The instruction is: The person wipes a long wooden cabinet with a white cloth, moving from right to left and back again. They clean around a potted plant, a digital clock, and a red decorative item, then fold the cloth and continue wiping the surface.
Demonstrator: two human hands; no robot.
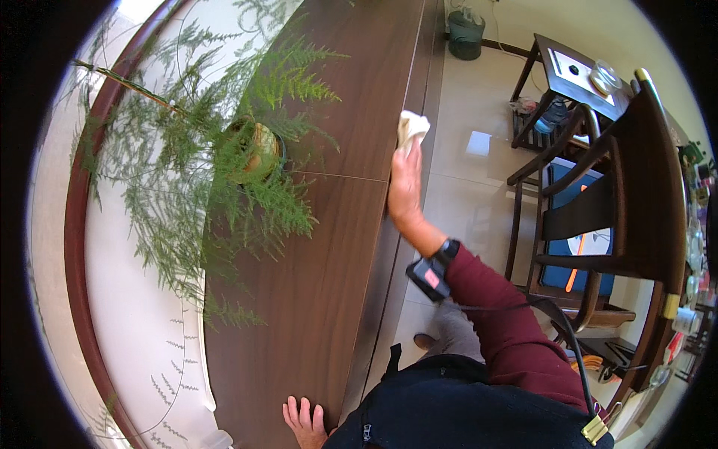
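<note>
With my right hand I hold a bunched white cloth against the right edge of a long dark-brown wooden cabinet top. That arm reaches forward along the edge, and a black device is strapped at the wrist. My left hand rests on the same wooden top near my body, its fingers spread, with nothing seen in it. A potted asparagus fern stands on the top to the left of my right hand. Its feathery fronds hide part of the pot and the surface.
Fern fronds overhang the wood and a white wall panel. At right is a wooden armchair with a blue cushion. Beyond it stands a small dark table bearing a glass bowl. A large water bottle sits on the tiled floor.
</note>
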